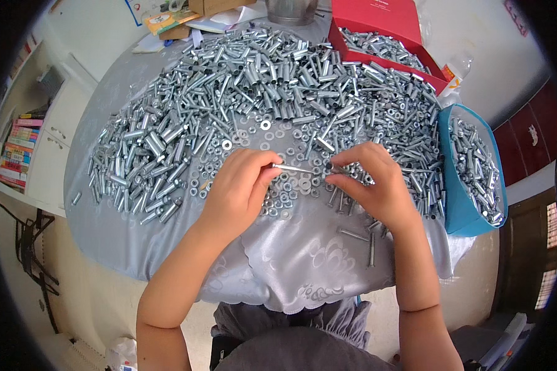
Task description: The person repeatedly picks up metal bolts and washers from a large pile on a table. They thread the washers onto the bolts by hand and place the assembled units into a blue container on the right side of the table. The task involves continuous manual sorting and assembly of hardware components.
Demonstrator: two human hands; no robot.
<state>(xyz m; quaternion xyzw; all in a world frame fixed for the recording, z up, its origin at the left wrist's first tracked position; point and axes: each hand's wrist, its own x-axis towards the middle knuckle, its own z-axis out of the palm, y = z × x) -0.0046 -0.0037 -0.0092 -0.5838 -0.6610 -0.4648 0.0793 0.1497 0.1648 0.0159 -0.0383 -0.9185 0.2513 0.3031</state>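
Left hand [236, 184] pinched bolt [295, 168]; right hand [380, 183]: could not tell. Silver-draped surface [309, 263] lay beneath both, white bookcase [51, 162] leftward.

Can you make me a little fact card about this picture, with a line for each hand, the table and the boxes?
Left hand: pinching a thin metal bolt
Right hand: near the bolt's tip; anything it holds is too small to tell
Tablecloth: shiny grey
Pile: metal sleeves, bolts, washers
Red box: lid open, metal parts inside
Blue bin: metal parts inside
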